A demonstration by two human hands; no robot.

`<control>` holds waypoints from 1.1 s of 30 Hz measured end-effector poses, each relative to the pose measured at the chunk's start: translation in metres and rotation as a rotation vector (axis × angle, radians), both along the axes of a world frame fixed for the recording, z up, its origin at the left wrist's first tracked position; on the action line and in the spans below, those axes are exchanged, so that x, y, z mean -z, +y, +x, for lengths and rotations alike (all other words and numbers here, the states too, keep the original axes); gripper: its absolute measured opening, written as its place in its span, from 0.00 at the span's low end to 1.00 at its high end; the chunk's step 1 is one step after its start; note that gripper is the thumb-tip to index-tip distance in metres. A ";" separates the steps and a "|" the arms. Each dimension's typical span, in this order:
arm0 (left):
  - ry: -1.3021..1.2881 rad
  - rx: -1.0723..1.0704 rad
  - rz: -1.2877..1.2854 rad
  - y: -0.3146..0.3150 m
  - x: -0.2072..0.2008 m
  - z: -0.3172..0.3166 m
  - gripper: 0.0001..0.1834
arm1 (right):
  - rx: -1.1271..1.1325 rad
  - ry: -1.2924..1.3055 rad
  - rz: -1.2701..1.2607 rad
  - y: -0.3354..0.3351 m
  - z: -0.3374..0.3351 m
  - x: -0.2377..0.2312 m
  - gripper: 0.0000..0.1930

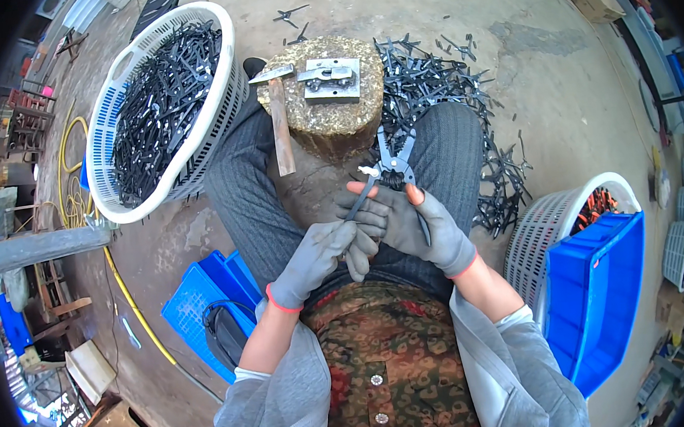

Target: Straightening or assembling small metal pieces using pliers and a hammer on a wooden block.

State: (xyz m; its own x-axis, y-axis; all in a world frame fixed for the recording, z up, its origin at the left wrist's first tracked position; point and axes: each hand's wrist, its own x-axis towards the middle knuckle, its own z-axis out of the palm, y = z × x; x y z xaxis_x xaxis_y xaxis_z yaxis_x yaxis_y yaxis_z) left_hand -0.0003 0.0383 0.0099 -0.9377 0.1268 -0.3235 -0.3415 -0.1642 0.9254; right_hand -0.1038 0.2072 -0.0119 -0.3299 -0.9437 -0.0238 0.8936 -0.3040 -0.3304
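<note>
Both my hands wear grey gloves with red cuffs. Between them, above my lap, is a pair of wire-stripper pliers (391,163), jaws pointing away from me and spread apart. My left hand (321,251) is closed on one of its handles. My right hand (427,227) curls around the other handle, thumb raised beside it; its fingers are partly hidden. Beyond the pliers stands a round stump (311,123) bearing a metal block (353,84) with a shiny metal piece on it. A hammer (281,126) with a wooden handle lies at the stump's left edge.
A white basket (224,42) full of dark plier parts stands at the left. More dark pliers (436,82) are heaped on the floor right of the stump. Blue crates (193,305) (597,290) flank me; another white basket (523,267) holds orange-handled items. A yellow hose (137,318) crosses the floor.
</note>
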 end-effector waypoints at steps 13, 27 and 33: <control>-0.116 -0.034 -0.013 -0.021 0.014 0.005 0.23 | 0.235 0.353 0.552 -0.013 0.005 0.010 0.19; 0.182 -0.161 -0.181 -0.008 0.018 -0.015 0.22 | 0.084 0.526 0.551 -0.018 0.010 0.002 0.18; 0.276 -0.222 -0.343 -0.011 0.005 -0.012 0.18 | -0.088 0.391 0.540 -0.024 0.010 -0.013 0.16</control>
